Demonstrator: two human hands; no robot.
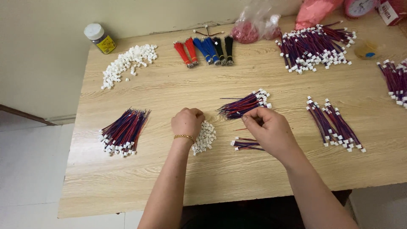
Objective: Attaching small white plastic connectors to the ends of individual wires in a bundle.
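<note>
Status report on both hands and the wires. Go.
Left hand closed, by the white connector pile. Right hand pinching a thin wire beside the wire bundle. Small wire bunch under the right hand.

The table [178, 97] is pale wood with darker grain; the wire bundles [125, 129] are red, blue and purple with white plugs; the loose connectors [127, 62] are white; the tassel-like wire bunches [203, 50] run red, blue, black; the bracelet [184, 136] is gold; the jar [100, 39] has a white lid and yellow label.
</note>
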